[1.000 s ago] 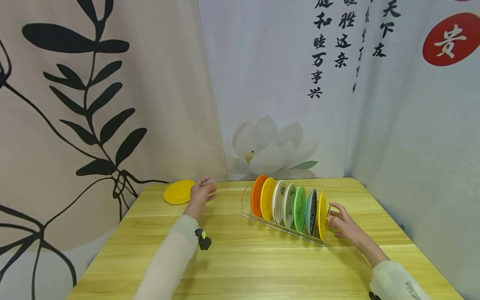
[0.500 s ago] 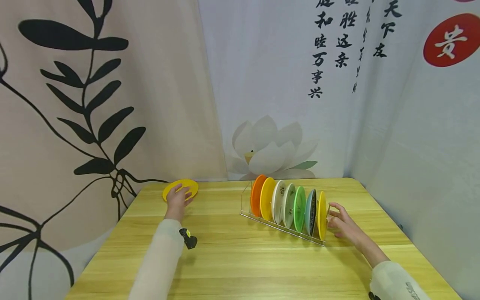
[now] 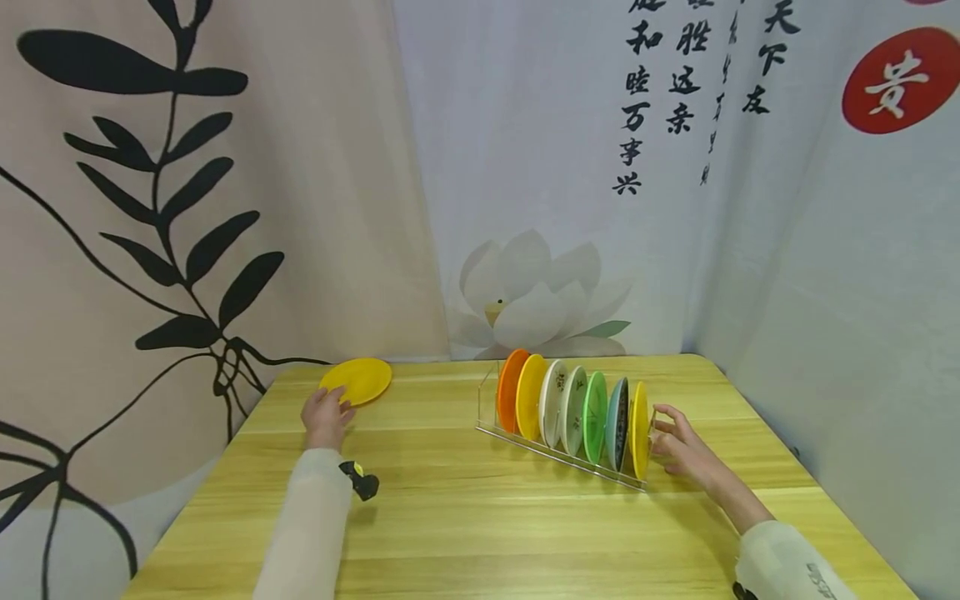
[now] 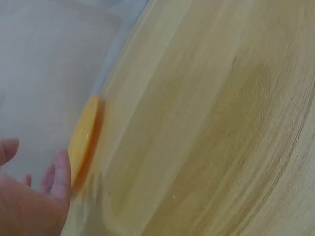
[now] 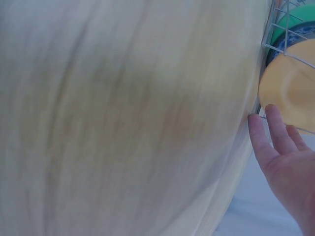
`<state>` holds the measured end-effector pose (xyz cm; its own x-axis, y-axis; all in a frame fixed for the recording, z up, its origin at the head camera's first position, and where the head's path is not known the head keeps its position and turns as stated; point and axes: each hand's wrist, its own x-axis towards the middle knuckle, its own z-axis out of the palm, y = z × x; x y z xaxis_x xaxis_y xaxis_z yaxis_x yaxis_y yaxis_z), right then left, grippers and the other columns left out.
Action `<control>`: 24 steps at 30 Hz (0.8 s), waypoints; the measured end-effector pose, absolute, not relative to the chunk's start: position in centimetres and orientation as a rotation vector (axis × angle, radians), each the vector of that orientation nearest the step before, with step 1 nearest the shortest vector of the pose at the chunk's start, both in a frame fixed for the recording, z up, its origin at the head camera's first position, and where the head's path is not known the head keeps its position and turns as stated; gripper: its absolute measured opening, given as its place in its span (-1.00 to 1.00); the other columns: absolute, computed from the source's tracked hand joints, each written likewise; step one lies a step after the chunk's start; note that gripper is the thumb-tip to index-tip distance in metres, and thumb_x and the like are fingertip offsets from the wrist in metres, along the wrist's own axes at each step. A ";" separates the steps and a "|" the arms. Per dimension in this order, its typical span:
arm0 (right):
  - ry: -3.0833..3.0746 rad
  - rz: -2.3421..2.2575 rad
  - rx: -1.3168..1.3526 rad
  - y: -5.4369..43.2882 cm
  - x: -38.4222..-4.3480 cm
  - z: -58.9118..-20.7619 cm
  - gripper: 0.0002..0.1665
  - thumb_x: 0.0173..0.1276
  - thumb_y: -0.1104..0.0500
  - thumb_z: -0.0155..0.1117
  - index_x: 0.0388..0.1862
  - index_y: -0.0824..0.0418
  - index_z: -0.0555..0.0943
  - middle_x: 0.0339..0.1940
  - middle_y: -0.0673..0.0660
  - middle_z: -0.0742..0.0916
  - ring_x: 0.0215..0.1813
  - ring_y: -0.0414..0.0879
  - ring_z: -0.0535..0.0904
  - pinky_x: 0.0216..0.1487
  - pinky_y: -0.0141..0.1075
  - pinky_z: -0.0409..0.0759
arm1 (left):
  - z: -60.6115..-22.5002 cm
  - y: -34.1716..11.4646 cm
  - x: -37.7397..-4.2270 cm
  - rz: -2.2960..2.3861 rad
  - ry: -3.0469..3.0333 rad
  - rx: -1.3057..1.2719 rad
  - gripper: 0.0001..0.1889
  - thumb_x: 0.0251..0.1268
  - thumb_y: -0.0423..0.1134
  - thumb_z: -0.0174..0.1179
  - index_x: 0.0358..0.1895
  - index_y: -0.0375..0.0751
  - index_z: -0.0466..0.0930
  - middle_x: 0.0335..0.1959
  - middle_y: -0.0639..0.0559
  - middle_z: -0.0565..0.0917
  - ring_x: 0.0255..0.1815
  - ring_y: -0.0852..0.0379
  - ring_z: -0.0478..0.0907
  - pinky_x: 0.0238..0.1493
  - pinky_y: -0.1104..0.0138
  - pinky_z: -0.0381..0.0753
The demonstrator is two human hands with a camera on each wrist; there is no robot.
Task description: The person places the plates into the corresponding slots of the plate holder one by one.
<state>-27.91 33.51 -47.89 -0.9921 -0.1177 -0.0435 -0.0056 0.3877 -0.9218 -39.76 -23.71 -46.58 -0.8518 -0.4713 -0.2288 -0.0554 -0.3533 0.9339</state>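
Note:
A yellow plate [image 3: 363,379] lies flat near the table's back left edge. My left hand [image 3: 326,418] is at its near left rim, fingers spread and relaxed; in the left wrist view the fingers [image 4: 62,169] reach the edge of the plate [image 4: 84,140], and contact is hard to tell. A wire dish rack [image 3: 558,457] holds several plates on edge: orange, yellow, white, green, a dark-patterned one and a yellow plate [image 3: 639,432] at the right end. My right hand [image 3: 684,448] rests its extended fingers against the wire at that end.
The wooden table [image 3: 450,533] carries the rack right of centre. Behind it hangs a printed curtain [image 3: 360,208], and another pale curtain [image 3: 847,333] borders the right side.
My left hand has moved left, from the right side of the lone yellow plate across it to its near left rim. My right hand stays at the rack.

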 end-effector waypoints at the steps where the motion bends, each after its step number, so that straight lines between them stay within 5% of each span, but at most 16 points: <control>1: 2.532 -1.682 -0.101 33.5 -27.9 -47.9 -0.22 0.52 0.06 -0.07 0.57 0.11 -0.15 0.53 0.52 0.08 0.33 0.45 0.35 0.14 0.30 0.48 | -46.7 -23.8 -39.8 -2.286 -1.599 0.699 -0.26 0.43 -0.26 0.14 0.57 -0.21 -0.02 0.31 -0.08 0.27 0.07 -0.01 0.46 0.27 0.16 0.49; 7: 2.519 -1.691 -0.110 33.6 -27.7 -47.8 -0.21 0.52 0.09 -0.06 0.57 0.12 -0.16 0.53 0.53 0.05 0.33 0.45 0.33 0.16 0.32 0.46 | -47.7 -24.5 -40.1 -2.270 -1.597 0.762 -0.26 0.45 -0.24 0.13 0.58 -0.18 -0.02 0.15 0.01 0.34 0.06 0.04 0.42 0.27 0.21 0.49; 15: 2.509 -1.707 -0.105 33.7 -27.7 -47.9 -0.20 0.52 0.10 -0.06 0.57 0.12 -0.19 0.52 0.54 0.06 0.33 0.46 0.33 0.16 0.33 0.45 | -48.6 -25.0 -40.6 -2.302 -1.583 0.830 -0.24 0.45 -0.21 0.10 0.60 -0.10 -0.08 0.45 -0.01 0.16 0.08 0.09 0.40 0.24 0.28 0.50; 24: 2.526 -1.709 -0.113 33.6 -27.8 -47.7 -0.24 0.55 0.09 -0.08 0.58 0.12 -0.15 0.52 0.53 0.08 0.33 0.46 0.34 0.15 0.34 0.45 | -48.5 -25.0 -40.8 -2.337 -1.586 0.825 -0.29 0.48 -0.16 0.08 0.58 -0.12 -0.02 0.40 -0.05 0.21 0.24 0.03 0.36 0.27 0.22 0.49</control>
